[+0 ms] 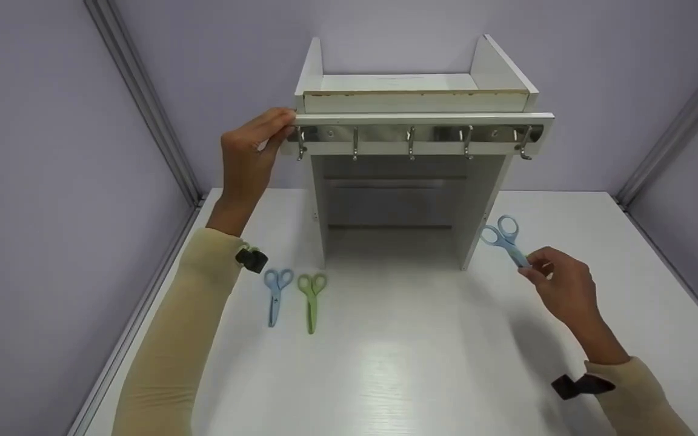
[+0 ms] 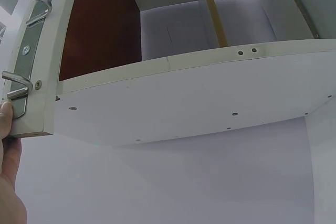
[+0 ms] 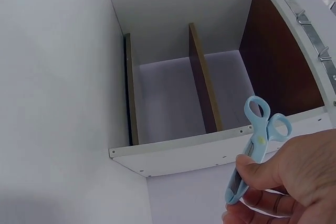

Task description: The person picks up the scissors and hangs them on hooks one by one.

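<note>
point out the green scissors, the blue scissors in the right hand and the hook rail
green scissors (image 1: 311, 301), head view, pivot.
blue scissors (image 1: 506, 238), head view, handle loops.
hook rail (image 1: 412, 134), head view, metal strip.

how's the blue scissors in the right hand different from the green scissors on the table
The blue scissors are held off the table in the right hand, handles up; the green scissors lie flat and untouched on the white table. One is light blue, the other green. Both are closed and similar in shape.
</note>
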